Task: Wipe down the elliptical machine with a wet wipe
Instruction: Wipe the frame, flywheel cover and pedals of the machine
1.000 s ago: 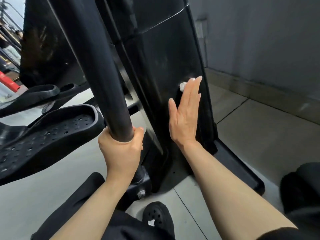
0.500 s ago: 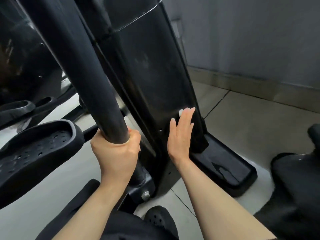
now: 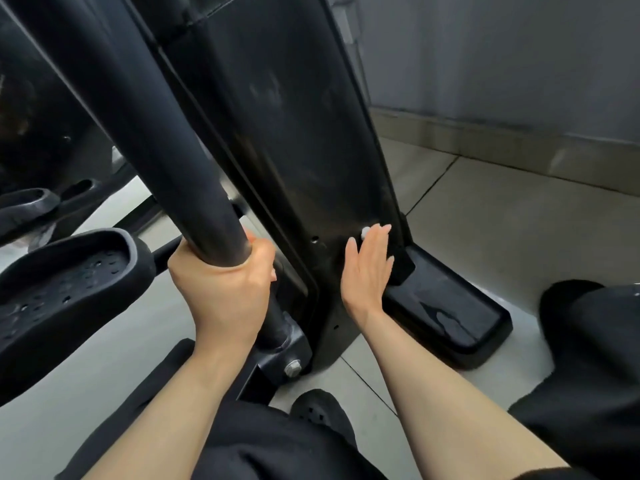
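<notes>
The left hand point(image 3: 221, 289) grips the thick black metal swing arm point(image 3: 145, 133). The right hand point(image 3: 367, 268) presses flat — fingers straight — a small white wet wipe point(image 3: 365, 232) low on the glossy black plastic elliptical housing point(image 3: 284, 140), just above its black foot point(image 3: 446, 317) on the tiled floor point(image 3: 502, 230).

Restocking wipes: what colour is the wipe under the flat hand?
White, in the head view: the wet wipe peeks past the right hand.

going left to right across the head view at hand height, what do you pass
foot pedal → left hand gripping the black bar → upright black panel → right hand flat on the panel, a bit of wet wipe at its fingertips → black base foot → tiled floor
</notes>
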